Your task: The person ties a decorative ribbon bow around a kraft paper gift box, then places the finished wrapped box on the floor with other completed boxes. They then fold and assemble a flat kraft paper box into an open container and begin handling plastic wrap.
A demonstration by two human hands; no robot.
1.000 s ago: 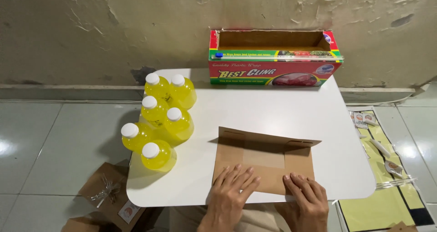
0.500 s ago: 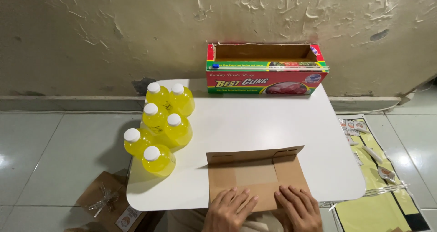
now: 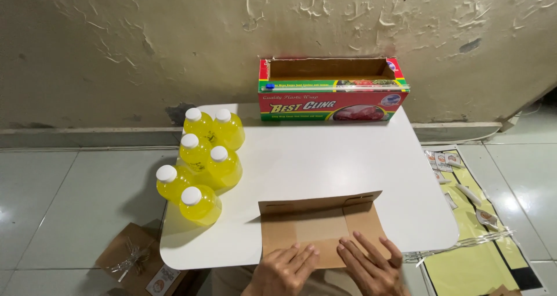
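A flat brown cardboard piece (image 3: 322, 226) lies at the near edge of the white table (image 3: 325, 156), its far flap raised a little. My left hand (image 3: 284, 270) presses flat on its near left part, fingers spread. My right hand (image 3: 371, 267) rests flat on its near right part. Neither hand grips anything. Several yellow bottles (image 3: 203, 156) with white caps stand clustered on the table's left side, away from both hands.
A long red and green cling-wrap box (image 3: 331, 93) stands open at the table's far edge against a rough wall. A small brown box with a ribbon (image 3: 139, 261) sits on the tiled floor at left. Yellow sheets and small packets (image 3: 470, 203) lie on the floor at right.
The cardboard has been squared up and pulled nearer the table's front edge, its flap lower than before. Both hands stay flat on it. The view has shifted slightly.
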